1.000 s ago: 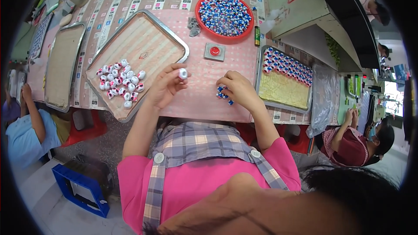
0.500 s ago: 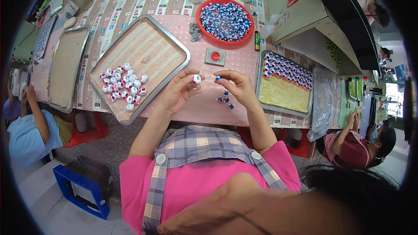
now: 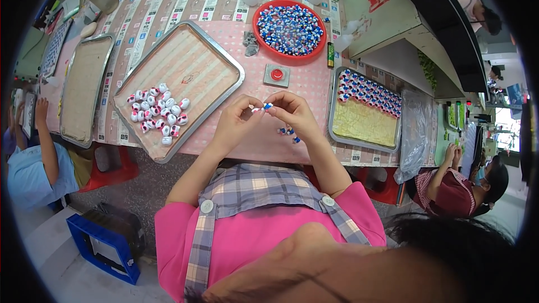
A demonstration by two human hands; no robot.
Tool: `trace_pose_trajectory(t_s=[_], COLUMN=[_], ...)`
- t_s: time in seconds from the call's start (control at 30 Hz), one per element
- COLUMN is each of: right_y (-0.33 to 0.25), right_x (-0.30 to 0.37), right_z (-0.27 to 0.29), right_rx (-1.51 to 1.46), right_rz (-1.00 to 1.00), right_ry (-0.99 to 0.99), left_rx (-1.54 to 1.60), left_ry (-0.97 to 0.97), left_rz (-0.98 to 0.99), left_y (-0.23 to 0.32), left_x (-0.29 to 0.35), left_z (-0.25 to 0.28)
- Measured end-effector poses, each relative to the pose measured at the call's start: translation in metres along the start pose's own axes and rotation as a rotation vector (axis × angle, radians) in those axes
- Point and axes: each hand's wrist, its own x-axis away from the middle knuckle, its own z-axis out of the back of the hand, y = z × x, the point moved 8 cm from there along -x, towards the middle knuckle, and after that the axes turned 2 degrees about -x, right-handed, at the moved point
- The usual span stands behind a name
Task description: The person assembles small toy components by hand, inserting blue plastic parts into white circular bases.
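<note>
Over the table's near edge my two hands meet fingertip to fingertip. My left hand [image 3: 236, 120] pinches a small white piece [image 3: 256, 110], now mostly hidden by the fingers. Between the fingertips of my right hand [image 3: 296, 118] is a small blue-and-white piece [image 3: 268, 106], held against or right beside the white one. Several similar blue-and-white pieces [image 3: 288, 132] lie on the pink cloth just under my right hand. To the left, a metal-rimmed tray [image 3: 208, 50] carries a cluster of white rounded pieces with pink and black marks [image 3: 163, 102].
A red basin [image 3: 260, 42] full of small blue-and-white pieces stands beyond my hands, behind a grey square with a round red dish [image 3: 277, 74]. At right, a tray [image 3: 365, 120] bears rows of similar pieces. Another tray [image 3: 84, 90] sits far left. People work at both sides.
My hands have come together from a gap apart, bringing the blue-and-white piece up to the white piece. The white piece has turned and is now largely covered by fingers.
</note>
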Motion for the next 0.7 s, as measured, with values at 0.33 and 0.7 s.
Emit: trace_pose_trajectory(t_s=[0.33, 0.7], right_y=[-0.029, -0.036], right_x=[-0.042, -0.058], right_z=[0.049, 0.025], right_rx=[0.745, 1.429], right_rz=[0.191, 0.449], right_ry=[0.111, 0.086], left_rx=[0.229, 0.506], left_ry=[-0.026, 0.034], left_rz=[0.07, 0.093], left_y=[-0.019, -0.019], left_x=[-0.003, -0.004], left_z=[-0.002, 0.011])
